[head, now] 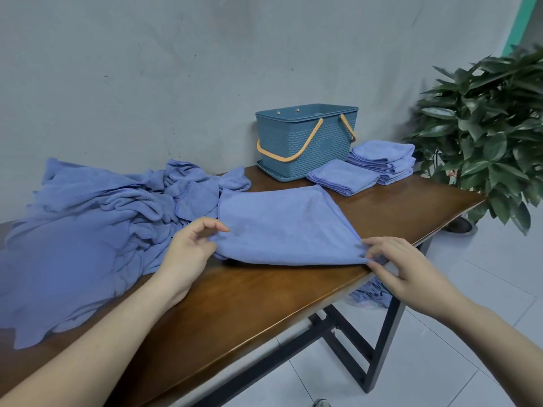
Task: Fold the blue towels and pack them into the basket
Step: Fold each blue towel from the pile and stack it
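Note:
A blue towel (282, 224) lies folded over on the brown table (235, 304), its near edge at the table's front. My left hand (188, 248) pinches its near left corner. My right hand (402, 265) pinches its near right corner at the table edge. A blue plastic basket (305, 142) with orange handles stands at the back by the wall. Beside it on the right sit a single folded towel (342, 177) and a stack of folded towels (382, 160). A large heap of unfolded blue towels (88, 230) covers the table's left part.
A leafy potted plant (487, 127) stands on the floor past the table's right end. More blue cloth (370, 295) hangs below the table edge under my right hand. A grey wall runs behind the table. White floor tiles lie to the right.

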`<act>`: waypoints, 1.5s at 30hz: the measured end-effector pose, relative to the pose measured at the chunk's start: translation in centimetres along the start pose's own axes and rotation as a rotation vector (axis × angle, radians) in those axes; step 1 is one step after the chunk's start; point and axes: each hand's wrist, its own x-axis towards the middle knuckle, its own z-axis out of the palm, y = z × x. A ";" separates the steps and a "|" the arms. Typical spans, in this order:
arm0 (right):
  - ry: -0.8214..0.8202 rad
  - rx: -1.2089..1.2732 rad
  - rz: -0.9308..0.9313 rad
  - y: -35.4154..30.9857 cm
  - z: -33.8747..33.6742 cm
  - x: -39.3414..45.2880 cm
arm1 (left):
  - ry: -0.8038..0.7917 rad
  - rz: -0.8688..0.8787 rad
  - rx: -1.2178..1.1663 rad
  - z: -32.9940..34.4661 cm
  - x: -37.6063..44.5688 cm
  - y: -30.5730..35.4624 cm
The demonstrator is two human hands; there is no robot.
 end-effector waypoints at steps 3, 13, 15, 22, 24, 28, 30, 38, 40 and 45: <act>-0.016 0.035 -0.034 0.0 -0.2 -0.1 | -0.014 0.075 -0.022 0.1 -0.4 0.3; -0.127 -0.075 -0.176 1.0 -0.4 0.2 | -0.360 0.170 0.497 -2.4 -3.3 -0.4; -0.106 -0.063 -0.188 1.5 -0.6 0.3 | -0.351 0.246 0.578 -2.6 -3.5 -0.6; 0.001 0.112 -0.167 0.4 -1.5 -0.1 | -0.194 0.238 0.538 -2.6 -3.6 -0.5; -0.009 0.153 -0.170 0.3 -1.3 -0.7 | -0.224 0.287 0.641 -2.8 -3.9 -0.2; -0.076 0.070 -0.164 0.7 -0.8 -1.4 | -0.419 0.447 0.808 -3.1 -4.8 -0.4; -0.098 0.039 -0.147 0.8 -1.0 -1.2 | -0.399 0.426 0.807 -3.3 -4.7 -0.4; 0.009 0.447 0.000 -0.8 -1.7 -0.8 | -0.278 0.233 0.407 -3.0 -4.6 0.3; 0.035 0.560 0.069 -1.7 -1.8 -0.8 | -0.200 0.211 0.270 -2.4 -4.7 0.8; 0.190 0.651 0.158 -3.8 -1.8 -0.1 | -0.039 0.185 0.059 -0.9 -4.8 2.1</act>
